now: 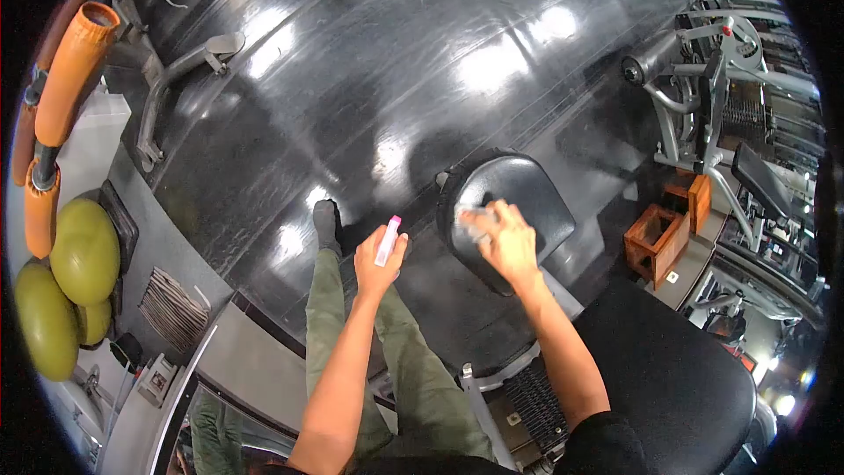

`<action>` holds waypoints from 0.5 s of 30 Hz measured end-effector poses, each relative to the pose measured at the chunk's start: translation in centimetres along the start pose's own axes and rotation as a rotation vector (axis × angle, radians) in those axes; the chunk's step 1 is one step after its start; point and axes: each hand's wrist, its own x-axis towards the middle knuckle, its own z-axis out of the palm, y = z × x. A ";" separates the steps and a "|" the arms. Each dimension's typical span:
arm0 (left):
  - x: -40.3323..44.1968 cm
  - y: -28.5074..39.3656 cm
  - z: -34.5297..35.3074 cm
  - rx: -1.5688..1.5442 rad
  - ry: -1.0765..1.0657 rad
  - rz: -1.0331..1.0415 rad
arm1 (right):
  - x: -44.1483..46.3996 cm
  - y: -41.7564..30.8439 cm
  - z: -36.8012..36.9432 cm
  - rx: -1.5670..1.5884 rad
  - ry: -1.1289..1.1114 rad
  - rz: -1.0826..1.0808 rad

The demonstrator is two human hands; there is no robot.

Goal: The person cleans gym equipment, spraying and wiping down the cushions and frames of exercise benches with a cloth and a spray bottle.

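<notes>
Near the centre of the frame, the left hand (375,268) is holding a small whitish bottle (385,245) with a pink cap (395,220), its fingers closing around the body and the capped end pointing up. To its right, the right hand (512,246) is reaching over a rounded black pad (505,180), fingers spreading and bending over a pale, crumpled cloth (473,221). The cloth is lying against the left part of the pad's upper face, under the fingertips — blur is hiding how firmly they are gripping it.

The work in hand is looking like a rub of the cloth over the pad, with the bottle being kept apart from the surface. As a judgement, continuing that contact is calling for even pressure through the fingers and a secure hold on the cloth, while the left hand is needing only to keep the bottle clear.

Around them, a glossy dark floor (334,79) is filling the upper middle. Green balls (85,251) and orange padded rollers (76,70) are standing out at the left edge; wooden boxes (656,241) are sitting at the right, and a broad dark bench (668,369) is occupying the lower right.
</notes>
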 end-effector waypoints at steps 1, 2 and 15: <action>0.4 0.5 0.1 -0.014 -0.021 0.011 | 0.9 0.7 -0.2 0.016 0.065 0.077; 0.7 0.9 0.3 -0.010 -0.025 0.015 | 1.9 1.0 -0.3 0.014 0.148 0.157; 5.5 7.9 2.5 0.251 -0.108 0.336 | -3.0 -1.9 2.5 0.139 0.135 0.288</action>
